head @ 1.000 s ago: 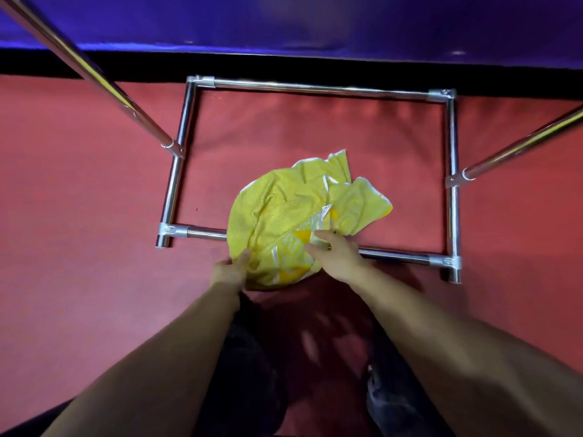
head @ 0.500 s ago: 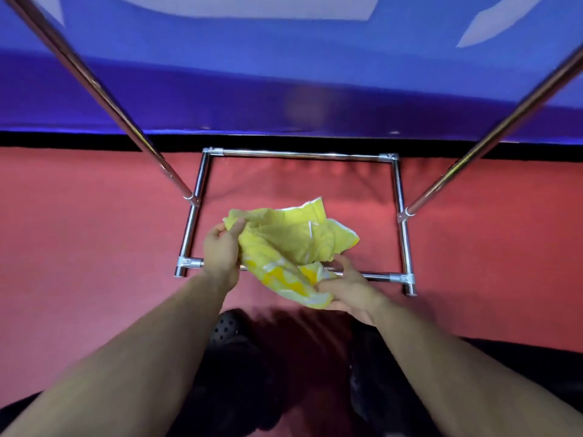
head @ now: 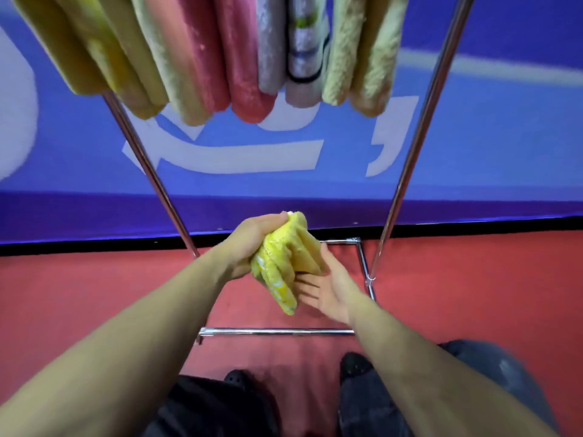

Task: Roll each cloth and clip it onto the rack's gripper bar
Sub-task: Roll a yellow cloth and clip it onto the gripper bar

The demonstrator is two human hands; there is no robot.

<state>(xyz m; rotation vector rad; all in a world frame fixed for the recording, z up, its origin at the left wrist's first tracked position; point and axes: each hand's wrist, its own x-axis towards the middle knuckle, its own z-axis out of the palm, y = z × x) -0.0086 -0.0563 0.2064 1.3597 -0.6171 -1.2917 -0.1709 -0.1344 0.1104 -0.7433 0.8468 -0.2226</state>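
In the centre of the frame, the yellow cloth (head: 288, 261) is hanging bunched in mid-air, above the red floor (head: 94, 294) and in front of the rack's chrome base frame (head: 277, 331). The left hand (head: 249, 247) is gripping the cloth's upper end, fingers closed tight around it. The right hand (head: 331, 291) is sitting just beside the lower folds, fingers spread open, palm turned toward the fabric and touching its edge. Across the top of the frame, rolled cloths (head: 220, 52) in yellow, pink, grey and beige are hanging side by side. Two chrome uprights (head: 410, 159) are running down either side, with a blue banner (head: 473, 137) behind.
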